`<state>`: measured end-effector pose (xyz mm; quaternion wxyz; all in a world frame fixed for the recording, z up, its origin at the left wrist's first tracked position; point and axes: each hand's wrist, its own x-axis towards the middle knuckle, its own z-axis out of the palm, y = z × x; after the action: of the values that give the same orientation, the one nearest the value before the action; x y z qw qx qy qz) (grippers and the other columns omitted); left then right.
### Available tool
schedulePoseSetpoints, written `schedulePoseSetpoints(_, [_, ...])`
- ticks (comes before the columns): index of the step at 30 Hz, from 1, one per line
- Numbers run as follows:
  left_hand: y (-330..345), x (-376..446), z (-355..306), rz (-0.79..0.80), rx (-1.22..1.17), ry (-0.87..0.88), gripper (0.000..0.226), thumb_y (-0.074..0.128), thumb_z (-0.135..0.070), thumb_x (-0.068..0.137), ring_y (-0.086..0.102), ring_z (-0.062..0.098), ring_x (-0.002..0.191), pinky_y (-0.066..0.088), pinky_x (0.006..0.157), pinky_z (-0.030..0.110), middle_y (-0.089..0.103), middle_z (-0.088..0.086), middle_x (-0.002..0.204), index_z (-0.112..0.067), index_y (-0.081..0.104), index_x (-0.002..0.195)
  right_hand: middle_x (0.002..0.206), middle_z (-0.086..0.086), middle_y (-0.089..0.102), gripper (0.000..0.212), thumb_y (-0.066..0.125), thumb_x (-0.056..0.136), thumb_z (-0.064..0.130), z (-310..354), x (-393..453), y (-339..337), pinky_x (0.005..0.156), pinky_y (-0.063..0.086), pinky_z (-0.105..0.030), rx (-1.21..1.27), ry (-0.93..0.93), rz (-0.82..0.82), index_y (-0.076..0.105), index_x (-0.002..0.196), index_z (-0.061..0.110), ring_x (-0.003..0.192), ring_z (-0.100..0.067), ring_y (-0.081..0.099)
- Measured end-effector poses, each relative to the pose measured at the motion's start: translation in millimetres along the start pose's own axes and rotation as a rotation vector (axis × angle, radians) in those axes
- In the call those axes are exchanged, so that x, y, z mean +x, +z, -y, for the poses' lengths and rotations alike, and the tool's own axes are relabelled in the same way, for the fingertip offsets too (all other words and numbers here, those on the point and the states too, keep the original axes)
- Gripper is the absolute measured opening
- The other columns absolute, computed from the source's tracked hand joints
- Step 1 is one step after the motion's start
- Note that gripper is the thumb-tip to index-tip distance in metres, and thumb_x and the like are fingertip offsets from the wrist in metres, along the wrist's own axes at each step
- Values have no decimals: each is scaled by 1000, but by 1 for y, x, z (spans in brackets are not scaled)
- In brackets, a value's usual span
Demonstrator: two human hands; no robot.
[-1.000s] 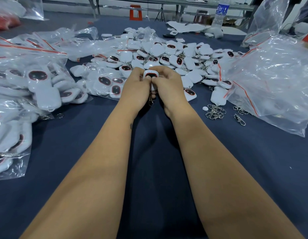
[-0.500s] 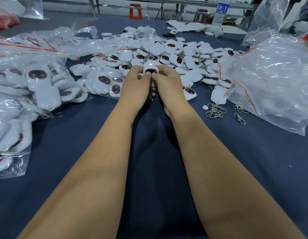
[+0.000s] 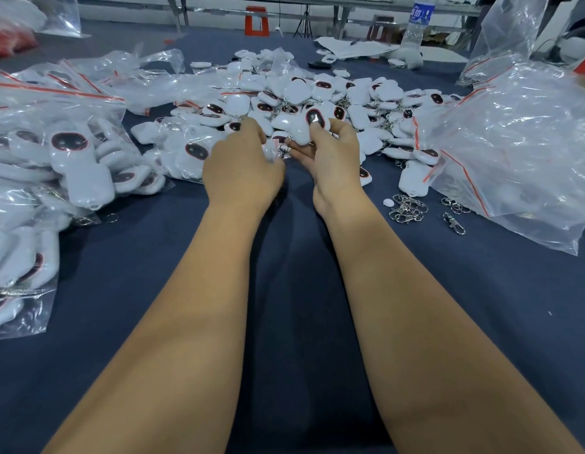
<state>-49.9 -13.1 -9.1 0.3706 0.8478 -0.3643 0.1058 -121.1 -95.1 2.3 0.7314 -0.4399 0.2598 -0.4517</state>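
At frame centre the right hand (image 3: 333, 158) pinches a white case (image 3: 304, 129) whose metal clasp (image 3: 283, 149) dangles beside the curled left hand (image 3: 242, 168) (its grip unclear), so this piece looks nearly done, with the loose pile (image 3: 360, 99) above and spare clasps (image 3: 407, 209) at right left to do.

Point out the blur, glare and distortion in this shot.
Head view: the left hand is motion-blurred; the white fob in the right hand is sharper; glare streaks the clear bags; wide-angle stretch swells the forearms.
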Motion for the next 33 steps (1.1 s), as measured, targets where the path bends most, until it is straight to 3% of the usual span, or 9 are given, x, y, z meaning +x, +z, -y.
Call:
schedulePoseSetpoints(5, [0, 1, 2, -3, 71, -15, 31, 59, -13, 83, 52, 25, 86, 35, 65, 34, 66, 4, 98, -18, 51, 113, 88, -16, 65, 24, 46, 100, 1, 2, -5, 3, 93, 56, -41, 97, 55, 66, 46, 124, 1, 74, -24, 68])
schedulePoseSetpoints(10, [-7, 0, -2, -161, -325, -154, 26, 52, -9, 80, 56, 14, 78, 37, 59, 27, 63, -10, 83, -24, 54, 102, 82, -16, 69, 25, 46, 98, -4, 3, -8, 5, 88, 58, -39, 151, 94, 163, 42, 122, 3, 77, -27, 71])
schedulePoseSetpoints(14, [-12, 1, -7, -233, -561, -173, 25, 56, -11, 77, 55, -3, 69, 40, 60, 13, 60, -15, 83, -27, 52, 96, 94, -17, 59, 19, 53, 95, -2, -3, -10, 9, 81, 60, -33, -116, 56, 138, 43, 107, 9, 71, -18, 66])
schedulePoseSetpoints(16, [-13, -1, -10, -259, -647, -137, 24, 56, -8, 76, 53, -9, 65, 40, 60, 8, 60, -15, 83, -24, 53, 94, 83, -11, 55, 20, 59, 92, 2, -7, -10, 8, 78, 60, -33, -269, -8, 127, 45, 97, 16, 65, -14, 62])
schedulePoseSetpoints(19, [-13, -3, -14, -276, -703, -70, 26, 56, -6, 75, 52, -5, 63, 44, 64, 11, 60, -15, 83, -28, 53, 89, 75, -6, 67, 5, 61, 92, 7, -11, -12, 7, 82, 55, -40, -558, -154, 193, 61, 92, 12, 74, -23, 64])
schedulePoseSetpoints(23, [-10, -4, -14, -241, -625, -4, 35, 55, -6, 75, 51, -2, 65, 45, 66, 12, 61, -16, 86, -39, 50, 84, 75, -7, 62, 22, 46, 93, -1, -16, -17, 11, 67, 45, -39, -887, -311, 337, 65, 80, -2, 72, -18, 52])
schedulePoseSetpoints(25, [-7, -2, -13, -209, -576, -12, 28, 54, -7, 79, 51, -1, 68, 46, 69, 16, 62, -14, 92, -35, 55, 85, 78, -10, 61, 24, 46, 91, -1, -15, -17, 12, 71, 46, -45, -969, -370, 303, 65, 77, 0, 74, -23, 51])
schedulePoseSetpoints(29, [-2, 1, -8, -87, -294, -17, 28, 48, -11, 86, 57, 12, 88, 40, 67, 29, 59, 1, 109, -32, 66, 84, 110, -2, 67, 32, 49, 87, 9, -2, -12, 2, 93, 44, -39, -1167, -432, -4, 74, 102, 19, 109, -25, 55])
schedulePoseSetpoints(33, [3, -1, -7, 16, 27, 105, 21, 60, -15, 88, 44, 27, 117, 34, 75, 31, 54, 7, 115, -22, 73, 102, 136, -8, 46, 37, 48, 89, 22, 6, -7, -16, 105, 25, -38, -1477, -315, -205, 61, 124, 24, 127, -31, 37])
